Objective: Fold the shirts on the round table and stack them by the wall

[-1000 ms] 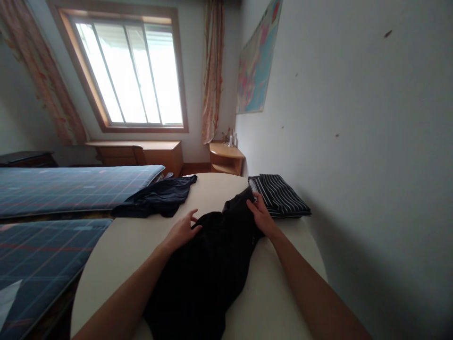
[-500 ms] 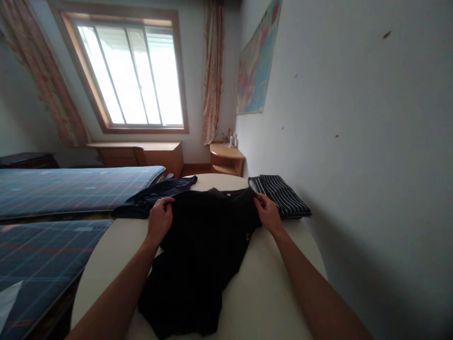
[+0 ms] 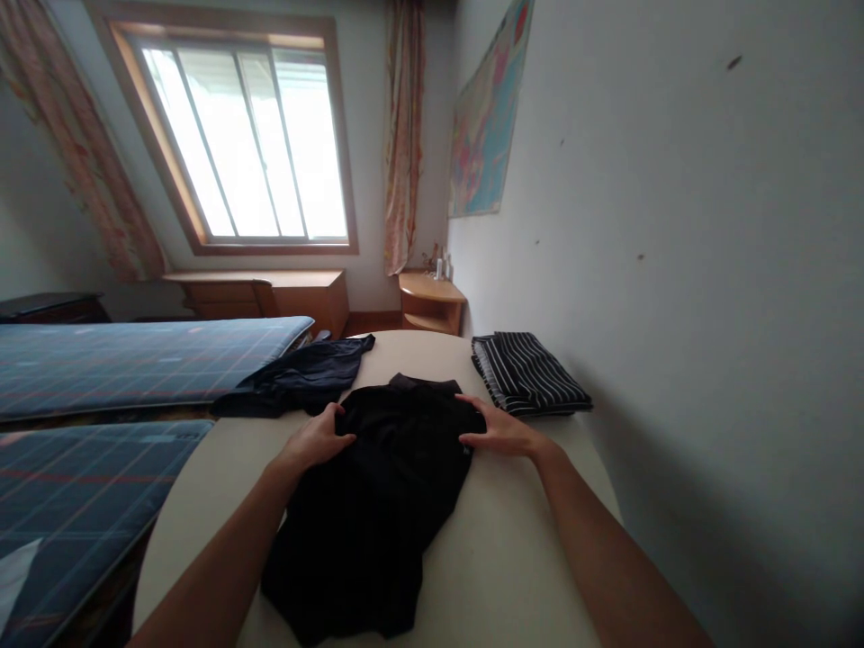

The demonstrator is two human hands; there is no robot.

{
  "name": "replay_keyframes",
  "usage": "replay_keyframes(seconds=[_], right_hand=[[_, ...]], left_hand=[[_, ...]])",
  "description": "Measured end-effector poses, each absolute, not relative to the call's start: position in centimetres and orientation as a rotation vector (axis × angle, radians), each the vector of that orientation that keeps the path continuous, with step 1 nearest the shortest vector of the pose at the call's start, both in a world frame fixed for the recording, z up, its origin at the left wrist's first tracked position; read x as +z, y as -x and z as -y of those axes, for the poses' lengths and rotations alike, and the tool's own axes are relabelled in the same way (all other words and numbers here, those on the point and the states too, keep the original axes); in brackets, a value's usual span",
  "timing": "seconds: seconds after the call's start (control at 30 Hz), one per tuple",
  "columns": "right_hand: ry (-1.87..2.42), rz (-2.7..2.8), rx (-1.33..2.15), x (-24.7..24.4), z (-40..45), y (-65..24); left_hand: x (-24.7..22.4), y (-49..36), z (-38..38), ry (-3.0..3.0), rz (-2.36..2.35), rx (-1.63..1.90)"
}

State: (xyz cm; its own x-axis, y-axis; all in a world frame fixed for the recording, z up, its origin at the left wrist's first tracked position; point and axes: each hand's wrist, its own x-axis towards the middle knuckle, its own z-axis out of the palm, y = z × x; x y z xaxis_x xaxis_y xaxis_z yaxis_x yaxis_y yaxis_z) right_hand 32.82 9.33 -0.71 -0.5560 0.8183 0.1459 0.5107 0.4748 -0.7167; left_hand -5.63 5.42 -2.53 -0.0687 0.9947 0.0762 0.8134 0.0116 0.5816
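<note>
A black short-sleeved shirt (image 3: 378,504) lies on the round cream table (image 3: 513,576), its collar end away from me and its hem near the front edge. My left hand (image 3: 319,438) rests at the shirt's upper left edge, thumb and fingers apart on the cloth. At the upper right edge, beside a small light mark, my right hand (image 3: 500,430) touches the fabric, its thumb and forefinger spread. Both hands look open, though some fingers are hidden.
A folded black-and-white striped cloth (image 3: 533,371) sits at the table's back right, near the wall. Dark navy clothing (image 3: 297,376) lies at the back left, reaching toward the plaid mattresses (image 3: 135,364). Beyond stands a wooden corner shelf (image 3: 432,288).
Both hands have let go of the shirt's shoulders and opened, moving slightly inward and toward me. The shirt's top has come nearer and lies lower, away from the navy clothing.
</note>
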Motion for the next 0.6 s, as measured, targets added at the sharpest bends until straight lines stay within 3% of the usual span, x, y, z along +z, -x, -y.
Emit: replay_keyframes(seconds=[0.37,0.6], right_hand=[[1.116,2.142,0.503,2.4,-10.6,-31.9],[1.117,1.915,0.179,7.0,-15.9,-29.6]], left_hand=[[3.1,5.0,-7.9,-2.252,-1.835,1.027],[6.5,8.3,-12.7,-2.133,-2.237,1.204]])
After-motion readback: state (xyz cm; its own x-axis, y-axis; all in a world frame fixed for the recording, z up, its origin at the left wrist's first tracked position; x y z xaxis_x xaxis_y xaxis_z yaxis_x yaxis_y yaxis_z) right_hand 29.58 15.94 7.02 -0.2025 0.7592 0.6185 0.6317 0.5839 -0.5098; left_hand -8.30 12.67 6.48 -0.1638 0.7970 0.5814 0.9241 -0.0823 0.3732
